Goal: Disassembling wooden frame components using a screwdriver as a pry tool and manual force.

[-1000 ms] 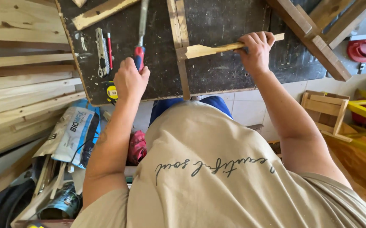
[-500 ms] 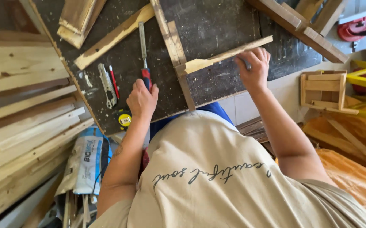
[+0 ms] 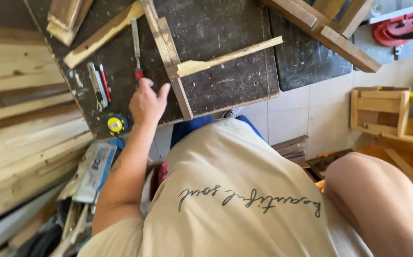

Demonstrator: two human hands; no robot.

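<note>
On the dark worktable point(image 3: 225, 85), going left to right: one yellow tape measure point(image 3: 116, 124) near the table's edge, one red pencil point(image 3: 104, 82) beside grey metal pliers point(image 3: 96, 87), then one red-handled chisel point(image 3: 137, 46). The left hand point(image 3: 147, 102) lies over the chisel's handle, fingers loosely spread, barely touching it. Further right, one pale wood strip point(image 3: 228, 57) meets an upright batten point(image 3: 168, 57). The right hand is out of view.

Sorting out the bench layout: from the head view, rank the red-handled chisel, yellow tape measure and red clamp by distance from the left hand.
1. Red-handled chisel: at the left hand's fingertips.
2. Yellow tape measure: just beside the wrist, bench edge.
3. Red clamp: far top right.
</note>
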